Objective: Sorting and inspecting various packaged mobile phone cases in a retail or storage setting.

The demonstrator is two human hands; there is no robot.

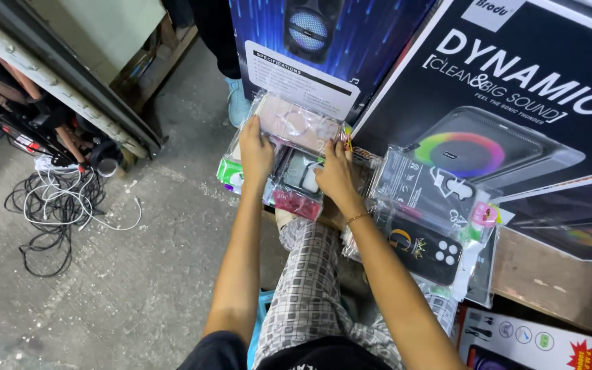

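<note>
My left hand (255,152) and my right hand (334,171) both grip a clear plastic packet (296,125) with a pale pink phone case inside, one hand at each end. It is held over a pile of more packaged phone cases (297,179) lying in front of my patterned trouser knee (306,274). A thin bracelet sits on my right wrist.
To the right lie more packets: a clear case with black drawings (427,183) and a black case with a gold emblem (423,248). Large speaker boxes (515,89) stand behind. A tangle of white and black cables (56,205) lies on the concrete floor at left. Another person's foot (237,103) stands behind.
</note>
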